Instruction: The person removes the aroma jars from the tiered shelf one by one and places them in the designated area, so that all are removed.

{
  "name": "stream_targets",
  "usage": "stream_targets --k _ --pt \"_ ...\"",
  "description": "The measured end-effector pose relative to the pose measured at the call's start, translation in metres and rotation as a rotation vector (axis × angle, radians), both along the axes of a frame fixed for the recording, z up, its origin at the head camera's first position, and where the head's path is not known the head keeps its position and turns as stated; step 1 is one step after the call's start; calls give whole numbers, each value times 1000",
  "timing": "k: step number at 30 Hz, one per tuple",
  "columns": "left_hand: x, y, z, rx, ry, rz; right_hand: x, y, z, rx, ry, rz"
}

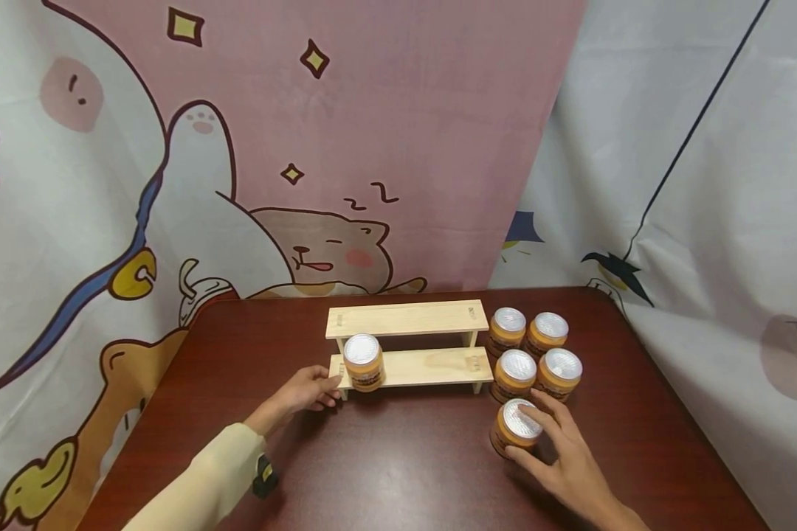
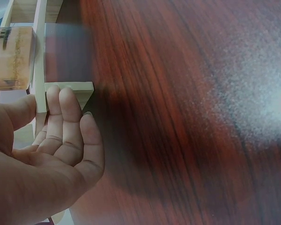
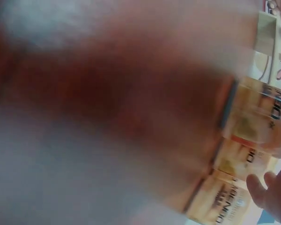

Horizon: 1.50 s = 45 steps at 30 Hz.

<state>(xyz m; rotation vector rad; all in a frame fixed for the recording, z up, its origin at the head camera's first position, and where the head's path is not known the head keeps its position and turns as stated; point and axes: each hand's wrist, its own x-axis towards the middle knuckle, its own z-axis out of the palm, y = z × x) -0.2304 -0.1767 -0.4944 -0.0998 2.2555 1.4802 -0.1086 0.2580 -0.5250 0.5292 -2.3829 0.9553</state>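
A two-tier wooden rack (image 1: 405, 319) stands on the table, its pale boards set in steps. My left hand (image 1: 311, 388) grips the left end of the lower board, thumb above and fingers beneath, as the left wrist view (image 2: 61, 140) shows. One orange-brown jar (image 1: 364, 363) with a silvery lid stands at that board's left end. To the right of the rack, my right hand (image 1: 567, 450) holds the nearest jar (image 1: 505, 434), a finger over its lid and the thumb at its side. The right wrist view is blurred; the hand (image 3: 278, 194) shows only partly.
Several more jars (image 1: 508, 324) stand close together at the rack's right end, beyond the held one. A dark red wooden table (image 1: 398, 457) lies beneath everything. Printed cloth (image 1: 405, 133) hangs along its back and sides.
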Motion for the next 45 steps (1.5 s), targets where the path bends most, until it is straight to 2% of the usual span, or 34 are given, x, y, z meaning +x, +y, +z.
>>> stream_targets --k 3,7,10,12,16,19,25,29,32,36,45 --pt "0 0 0 1 2 -3 -2 1 13 -20 41 18" --pt "1 1 1 -6 4 -2 -11 -4 35 -42 136 57" --pt "1 1 2 -8 7 -6 -18 -15 52 -57 161 76" --pt "0 1 2 -6 5 -9 -23 -26 64 -70 134 94" --pt "-1 -1 0 -6 -4 3 -31 -58 86 -75 21 129" --pt "-2 -1 -1 -8 1 9 -38 -86 94 -60 -61 158" --pt "0 0 1 -11 5 5 -60 -131 86 -61 -172 265" --pt "-1 -1 0 -9 1 9 -75 -153 75 -43 -184 308" --pt "-1 -1 -1 -12 7 1 -86 -167 70 -43 -188 328" --pt "-1 0 0 -23 14 -8 -97 -182 64 -64 -240 340" --pt "0 0 3 -24 7 7 -108 -199 50 -97 -275 341"
